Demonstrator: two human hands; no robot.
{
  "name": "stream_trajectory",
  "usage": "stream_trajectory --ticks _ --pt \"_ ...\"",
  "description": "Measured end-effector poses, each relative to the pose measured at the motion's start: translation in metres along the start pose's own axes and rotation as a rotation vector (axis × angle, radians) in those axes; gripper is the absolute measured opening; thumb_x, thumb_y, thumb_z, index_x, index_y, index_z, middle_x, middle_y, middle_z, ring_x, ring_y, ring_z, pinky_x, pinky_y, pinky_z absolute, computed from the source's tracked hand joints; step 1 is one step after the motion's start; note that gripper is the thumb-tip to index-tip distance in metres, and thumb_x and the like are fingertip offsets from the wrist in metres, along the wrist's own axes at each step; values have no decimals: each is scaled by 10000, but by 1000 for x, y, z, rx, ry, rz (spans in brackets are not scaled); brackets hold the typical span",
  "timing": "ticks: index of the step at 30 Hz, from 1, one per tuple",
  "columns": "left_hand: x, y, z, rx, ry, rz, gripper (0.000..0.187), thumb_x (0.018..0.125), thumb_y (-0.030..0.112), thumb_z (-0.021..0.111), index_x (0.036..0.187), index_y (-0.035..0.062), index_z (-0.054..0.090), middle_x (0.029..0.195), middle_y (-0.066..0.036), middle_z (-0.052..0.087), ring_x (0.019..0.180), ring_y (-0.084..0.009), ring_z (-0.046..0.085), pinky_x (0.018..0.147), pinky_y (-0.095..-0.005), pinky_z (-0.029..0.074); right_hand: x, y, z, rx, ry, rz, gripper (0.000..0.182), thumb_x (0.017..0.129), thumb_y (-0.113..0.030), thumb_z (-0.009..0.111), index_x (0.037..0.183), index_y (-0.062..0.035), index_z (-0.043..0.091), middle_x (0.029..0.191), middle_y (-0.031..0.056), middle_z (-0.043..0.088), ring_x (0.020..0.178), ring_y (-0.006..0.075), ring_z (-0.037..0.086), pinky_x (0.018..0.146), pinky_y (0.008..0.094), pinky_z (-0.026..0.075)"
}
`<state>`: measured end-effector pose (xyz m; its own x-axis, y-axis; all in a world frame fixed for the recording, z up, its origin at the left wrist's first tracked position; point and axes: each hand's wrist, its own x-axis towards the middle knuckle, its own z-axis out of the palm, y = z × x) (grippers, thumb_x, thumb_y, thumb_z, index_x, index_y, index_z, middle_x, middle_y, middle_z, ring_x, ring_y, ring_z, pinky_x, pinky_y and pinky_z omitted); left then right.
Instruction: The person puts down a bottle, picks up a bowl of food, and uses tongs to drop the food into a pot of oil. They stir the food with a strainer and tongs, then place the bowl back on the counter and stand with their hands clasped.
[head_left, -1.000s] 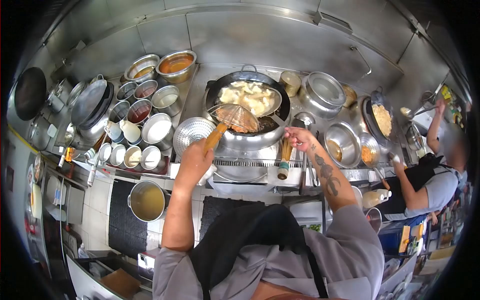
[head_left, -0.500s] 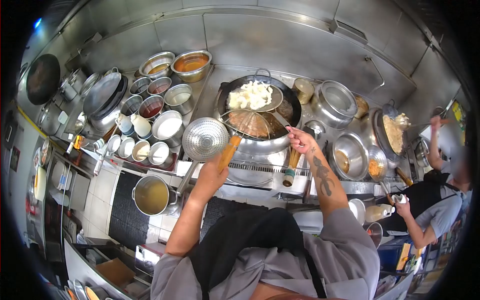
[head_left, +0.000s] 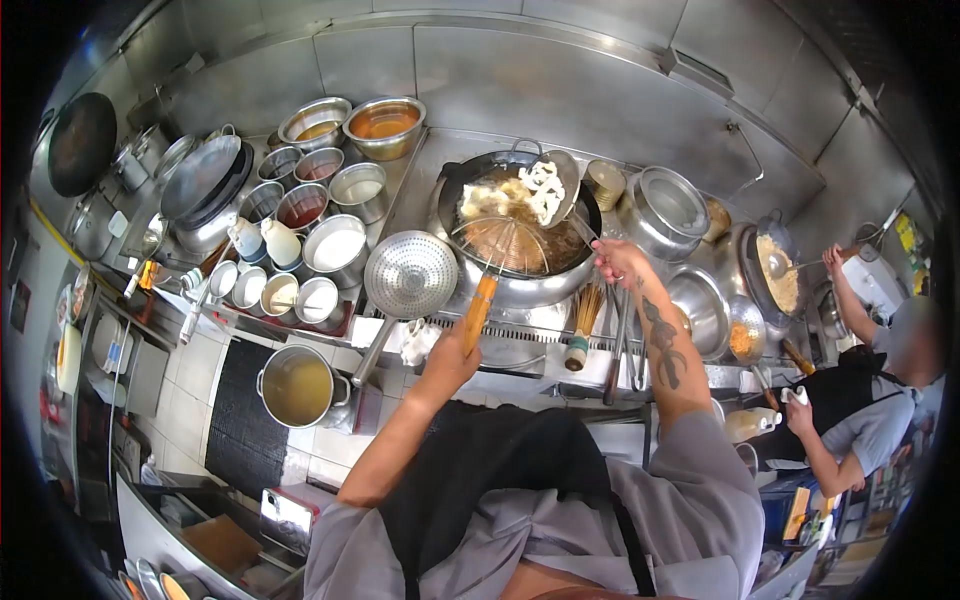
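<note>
My left hand point(head_left: 455, 358) is closed round the wooden handle of a wire skimmer point(head_left: 505, 245), whose wire head lies over the near part of a black wok point(head_left: 592, 205). In my right hand point(head_left: 622, 263) is the handle of a round strainer point(head_left: 568, 190), tilted over the right side of the wok. White food pieces point(head_left: 541, 190) slide off the strainer's face, and paler pieces point(head_left: 480, 200) are down in the bubbling brown liquid. Left of the wok rests a perforated ladle point(head_left: 412, 275), with a white crumpled thing point(head_left: 418, 343) beside its handle.
Sauce pots point(head_left: 335, 245) and two steel bowls point(head_left: 385, 125) stand on the left. A bamboo brush point(head_left: 582, 325), a steel pot point(head_left: 665, 210) and a steel bowl point(head_left: 705, 300) are to the right. A co-worker point(head_left: 840, 390) stands at another wok point(head_left: 770, 275). A stockpot point(head_left: 300, 385) sits lower left.
The strainer in my right hand has gone from nearly level to steeply tilted, moving right, and white pieces have dropped into the wok. My left hand has moved slightly right and down.
</note>
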<state>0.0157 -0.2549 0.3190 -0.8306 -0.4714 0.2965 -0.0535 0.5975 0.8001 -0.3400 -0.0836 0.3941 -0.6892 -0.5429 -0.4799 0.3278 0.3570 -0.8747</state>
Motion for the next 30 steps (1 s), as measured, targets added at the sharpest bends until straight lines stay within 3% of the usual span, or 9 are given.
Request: stream_trajectory --ticks 10,12,15,18,28,30 --pt "-6 3 -4 24 39 17 395 796 60 604 1172 -13 505 870 -267 588 860 -453 566 766 -483 457 -10 -22 36 -208 56 -54 215 943 -137 495 1146 -76 528 617 24 521 389 106 424 346 288 307" --pt "-5 0 -5 61 -28 -7 540 783 66 622 1267 -99 448 925 -295 591 889 -450 580 793 -487 481 -16 -25 40 -305 62 -113 232 948 -147 495 1163 -80 549 599 13 516 388 98 425 349 284 307" --pt "-6 2 -7 35 -16 4 540 780 65 626 1262 -105 451 922 -297 588 887 -451 580 790 -482 483 -20 -26 44 -340 69 -129 241 951 -149 489 1172 -84 558 601 8 517 388 94 425 351 285 311" --pt "-7 7 -7 0 52 25 375 789 60 620 1136 -24 504 856 -257 584 854 -447 563 756 -491 454 -29 -30 48 -398 58 -165 244 950 -142 483 1173 -82 563 604 2 518 388 86 421 351 278 309" --pt "-4 24 -14 59 6 -4 383 800 67 627 1147 -30 498 871 -266 586 863 -453 567 763 -500 459 -69 -53 46 -400 21 -276 348 963 -150 499 1284 -19 535 647 3 534 399 71 416 354 244 317" --pt "-2 25 -16 89 25 23 514 785 57 618 1242 -122 463 872 -284 592 847 -452 586 763 -487 490 -80 -59 47 -429 3 -314 335 968 -171 511 1267 -27 556 643 3 532 399 71 417 354 242 319"
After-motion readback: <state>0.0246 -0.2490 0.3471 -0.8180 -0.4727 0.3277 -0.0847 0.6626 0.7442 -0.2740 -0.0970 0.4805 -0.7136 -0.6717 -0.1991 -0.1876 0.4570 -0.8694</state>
